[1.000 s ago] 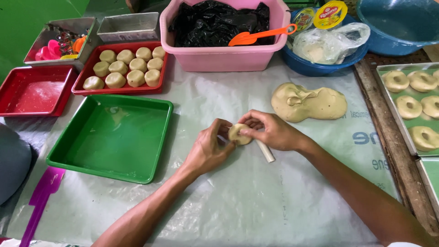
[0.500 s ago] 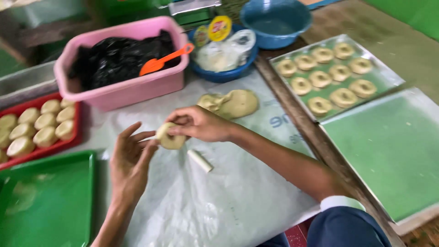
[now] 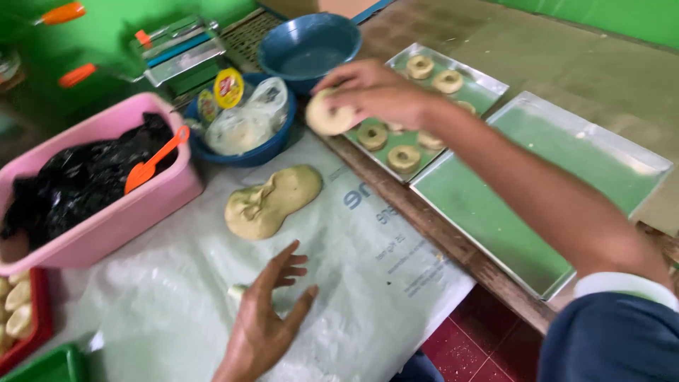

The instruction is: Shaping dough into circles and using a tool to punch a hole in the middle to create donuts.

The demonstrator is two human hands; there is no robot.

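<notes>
My right hand (image 3: 385,90) holds a pale round dough ring (image 3: 327,117) in the air, just left of a metal tray (image 3: 488,83) that carries several dough rings (image 3: 404,157). My left hand (image 3: 267,318) hovers open over the white plastic sheet (image 3: 368,269), its fingers spread, beside a small white roller (image 3: 237,291) that it partly hides. A lump of pale green-yellow dough (image 3: 272,201) lies on the sheet between the two hands.
A pink tub (image 3: 99,226) of black filling holds an orange scoop (image 3: 152,164). Behind the dough stand two blue bowls (image 3: 309,51), one with plastic bags (image 3: 240,127). An empty green-lined tray (image 3: 530,184) lies right. Red tray with dough balls (image 3: 18,311) at left edge.
My right hand has lifted the dough ring away from my left hand and carried it right and back toward the tray of rings. My left hand has let go and opened. The view swung right.
</notes>
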